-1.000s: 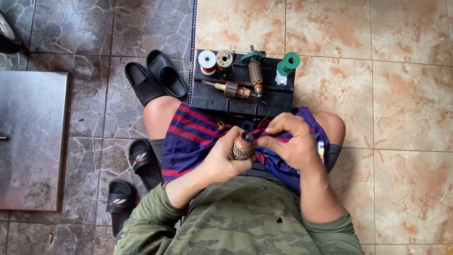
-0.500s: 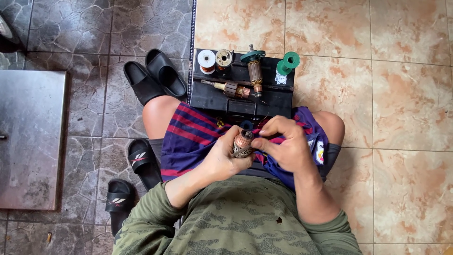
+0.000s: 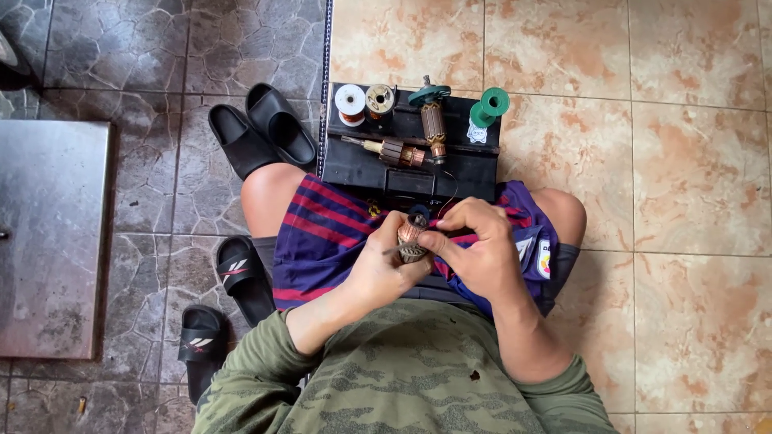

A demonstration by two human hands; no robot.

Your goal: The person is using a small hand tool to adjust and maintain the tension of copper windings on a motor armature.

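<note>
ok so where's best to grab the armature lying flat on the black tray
Take the armature by its thick copper-wound core, coming straight down from above. It lies on its side, left to right, on the black tray, so the core's long sides are open to a grip. The thin shaft at its left end looks too slim to hold firmly.

Ahead of your knees the black tray (image 3: 362,173) blocks the way, crowded with spools (image 3: 351,103) and armatures (image 3: 434,124). Sandals (image 3: 261,133) crowd your left. To your right the tan tiles (image 3: 667,201) lie open.
</note>
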